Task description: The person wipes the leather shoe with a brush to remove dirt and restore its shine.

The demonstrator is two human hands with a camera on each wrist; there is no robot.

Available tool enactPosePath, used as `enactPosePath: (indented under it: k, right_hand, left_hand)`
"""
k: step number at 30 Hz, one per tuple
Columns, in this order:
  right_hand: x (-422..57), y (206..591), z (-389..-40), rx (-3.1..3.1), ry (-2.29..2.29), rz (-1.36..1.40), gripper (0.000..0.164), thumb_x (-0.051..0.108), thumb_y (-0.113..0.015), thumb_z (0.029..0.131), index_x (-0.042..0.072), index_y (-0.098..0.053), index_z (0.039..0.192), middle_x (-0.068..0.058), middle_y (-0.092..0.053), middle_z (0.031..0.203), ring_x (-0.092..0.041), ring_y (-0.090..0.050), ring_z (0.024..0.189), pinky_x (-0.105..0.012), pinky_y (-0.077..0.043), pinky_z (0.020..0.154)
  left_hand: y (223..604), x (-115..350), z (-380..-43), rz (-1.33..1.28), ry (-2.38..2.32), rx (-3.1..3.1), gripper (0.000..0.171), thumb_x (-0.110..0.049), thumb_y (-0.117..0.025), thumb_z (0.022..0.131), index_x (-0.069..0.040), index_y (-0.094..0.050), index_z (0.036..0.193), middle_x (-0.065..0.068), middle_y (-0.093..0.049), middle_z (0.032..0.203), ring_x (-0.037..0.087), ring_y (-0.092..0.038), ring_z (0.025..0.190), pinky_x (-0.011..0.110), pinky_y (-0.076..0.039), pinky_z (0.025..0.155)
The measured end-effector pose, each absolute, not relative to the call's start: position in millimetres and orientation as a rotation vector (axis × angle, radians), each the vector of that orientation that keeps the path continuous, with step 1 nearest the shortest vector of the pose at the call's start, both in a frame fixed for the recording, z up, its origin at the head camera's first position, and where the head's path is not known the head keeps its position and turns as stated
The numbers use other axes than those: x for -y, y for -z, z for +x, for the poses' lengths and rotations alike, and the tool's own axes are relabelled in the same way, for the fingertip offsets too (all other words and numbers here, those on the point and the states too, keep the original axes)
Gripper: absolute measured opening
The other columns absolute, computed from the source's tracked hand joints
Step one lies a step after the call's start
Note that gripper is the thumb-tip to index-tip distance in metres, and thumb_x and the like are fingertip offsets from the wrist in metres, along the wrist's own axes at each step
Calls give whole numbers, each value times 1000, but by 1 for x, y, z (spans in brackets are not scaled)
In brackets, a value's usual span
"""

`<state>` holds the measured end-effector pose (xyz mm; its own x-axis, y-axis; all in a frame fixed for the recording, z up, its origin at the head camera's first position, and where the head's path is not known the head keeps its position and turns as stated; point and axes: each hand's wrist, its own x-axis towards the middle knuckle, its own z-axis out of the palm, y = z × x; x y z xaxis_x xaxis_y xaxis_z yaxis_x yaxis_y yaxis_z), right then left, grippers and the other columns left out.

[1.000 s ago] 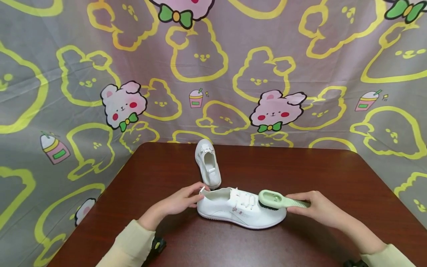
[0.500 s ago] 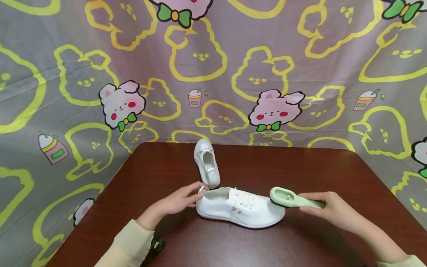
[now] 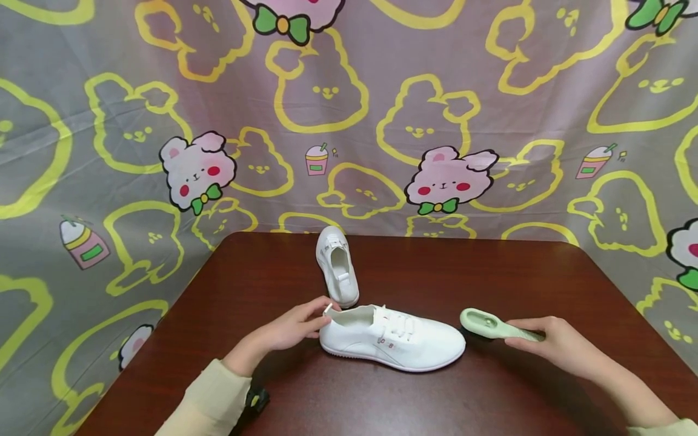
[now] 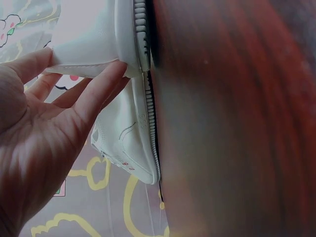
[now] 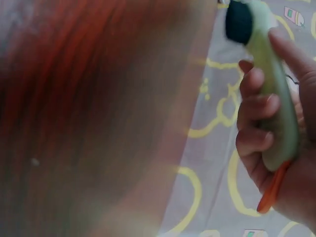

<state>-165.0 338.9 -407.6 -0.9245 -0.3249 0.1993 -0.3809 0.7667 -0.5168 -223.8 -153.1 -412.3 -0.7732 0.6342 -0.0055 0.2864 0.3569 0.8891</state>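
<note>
A white lace-up shoe (image 3: 422, 348) stands sole down on the table, toe to the right. My left hand (image 3: 291, 327) holds it by the back of the heel, thumb on one side and fingers on the other, as the left wrist view shows at the heel (image 4: 89, 37). My right hand (image 3: 561, 342) grips the handle of a pale green shoe brush (image 3: 485, 324), whose head is just off the toe. In the right wrist view the fingers wrap the handle (image 5: 284, 131), dark bristles (image 5: 239, 22) face the table side, and an orange loop (image 5: 274, 190) hangs from its end.
A second white shoe (image 3: 346, 295) stands behind the first one's heel, toe pointing away. The dark red-brown wooden table (image 3: 463, 272) ends at a grey curtain (image 3: 360, 145) printed with cartoon animals. A small black object (image 3: 257, 399) shows by the left sleeve.
My right hand has carried the brush rightward, from on top of the shoe's front to beyond its toe. The left hand has kept its hold at the heel.
</note>
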Motion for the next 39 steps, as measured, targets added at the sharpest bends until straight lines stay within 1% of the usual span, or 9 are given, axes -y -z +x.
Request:
enactPosePath:
  k: [3, 9, 15, 17, 21, 25, 29, 33, 39]
  right_hand:
    - [-336, 403, -168, 2839, -848, 542, 30, 33, -76, 85, 14, -74, 109, 9, -69, 92, 0, -55, 76, -22, -45, 63]
    - [-313, 386, -175, 2833, -937, 607, 32, 32, -72, 88, 13, -72, 114, 4, -70, 100, -2, -58, 85, -24, -47, 67]
    - [-300, 394, -183, 2883, -984, 728, 38, 38, -69, 90, 11, -71, 117, 2, -70, 106, -4, -61, 94, -25, -51, 74]
    - [-302, 399, -186, 2904, -974, 716, 39, 38, -69, 90, 9, -71, 117, -1, -70, 106, -4, -61, 93, -25, -51, 72]
    - [-312, 405, -192, 2937, -959, 634, 39, 37, -68, 91, 7, -71, 115, -2, -70, 102, -3, -57, 82, -24, -47, 65]
    - [-318, 405, -195, 2954, -895, 604, 38, 39, -69, 89, 8, -73, 111, 1, -70, 98, -3, -54, 75, -24, -45, 63]
    - [-313, 397, -197, 2918, -871, 606, 35, 39, -70, 89, 11, -74, 110, 5, -69, 94, -4, -54, 75, -24, -45, 63]
    - [-298, 389, -195, 2872, -972, 634, 32, 36, -70, 90, 14, -72, 114, 6, -69, 98, -5, -58, 83, -25, -48, 68]
    - [-276, 389, -196, 2889, -1053, 752, 36, 37, -68, 91, 14, -70, 119, 3, -69, 108, -8, -62, 97, -26, -51, 77]
  left_hand:
    - [412, 153, -224, 810, -1386, -2276, 23, -19, -50, 103, -12, -53, 124, 12, -53, 126, 24, -54, 109, 40, -52, 84]
    - [412, 154, -224, 794, -1394, -2272, 23, -19, -49, 103, -12, -53, 124, 12, -52, 127, 25, -53, 111, 41, -52, 85]
    - [415, 152, -224, 796, -1392, -2271, 23, -21, -50, 103, -13, -53, 124, 12, -53, 125, 24, -53, 109, 41, -52, 84]
    - [415, 152, -224, 803, -1387, -2277, 23, -21, -50, 103, -13, -53, 124, 12, -53, 124, 24, -54, 108, 41, -52, 84]
    - [413, 152, -224, 810, -1382, -2292, 23, -21, -50, 103, -13, -53, 124, 11, -54, 124, 23, -54, 108, 40, -52, 83]
    - [412, 153, -225, 810, -1382, -2298, 23, -20, -50, 103, -13, -53, 124, 11, -53, 125, 24, -54, 109, 41, -52, 84]
    - [412, 153, -225, 795, -1383, -2295, 22, -20, -50, 103, -13, -53, 124, 11, -52, 126, 24, -53, 109, 42, -52, 85]
    - [412, 153, -224, 795, -1386, -2289, 23, -20, -50, 103, -13, -53, 124, 12, -52, 126, 24, -53, 110, 42, -52, 85]
    - [414, 152, -225, 811, -1378, -2297, 22, -20, -49, 103, -13, -53, 124, 11, -53, 126, 24, -53, 109, 41, -52, 84]
